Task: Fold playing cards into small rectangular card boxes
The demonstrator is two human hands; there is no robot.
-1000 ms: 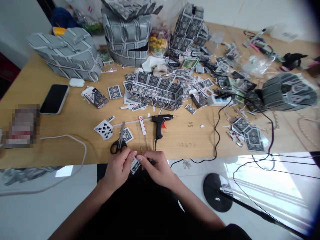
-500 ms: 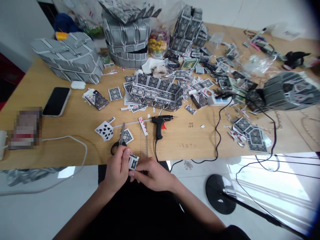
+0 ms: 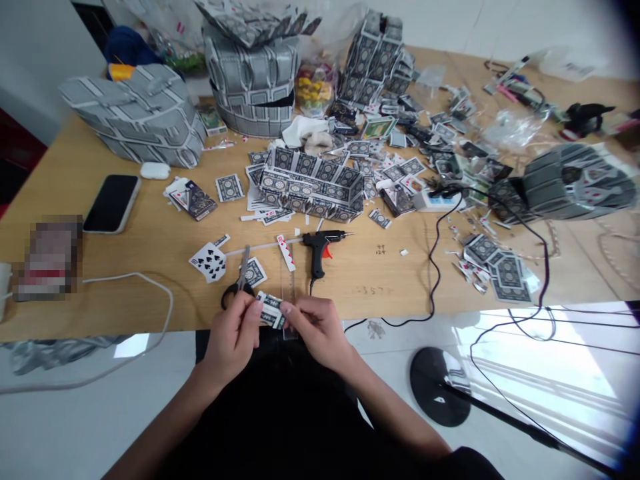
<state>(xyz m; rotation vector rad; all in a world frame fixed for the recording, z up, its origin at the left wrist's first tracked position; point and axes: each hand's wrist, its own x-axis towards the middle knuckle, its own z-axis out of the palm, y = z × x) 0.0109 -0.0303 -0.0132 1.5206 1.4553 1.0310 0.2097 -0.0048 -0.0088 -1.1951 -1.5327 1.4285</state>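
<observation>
Card piece point(image 3: 271, 311) shifted forward | scissors point(image 3: 242, 281), glue gun point(image 3: 318, 251) close ahead

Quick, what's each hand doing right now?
Left hand: closed, pinching one end of a patterned card piece.
Right hand: closed, pinching its other end.

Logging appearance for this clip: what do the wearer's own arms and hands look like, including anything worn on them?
The left hand and right hand are ungloved, and no watch or bracelet shows. Both forearms are bare. Black clothing covers the body, with black fabric by the right elbow.
</observation>
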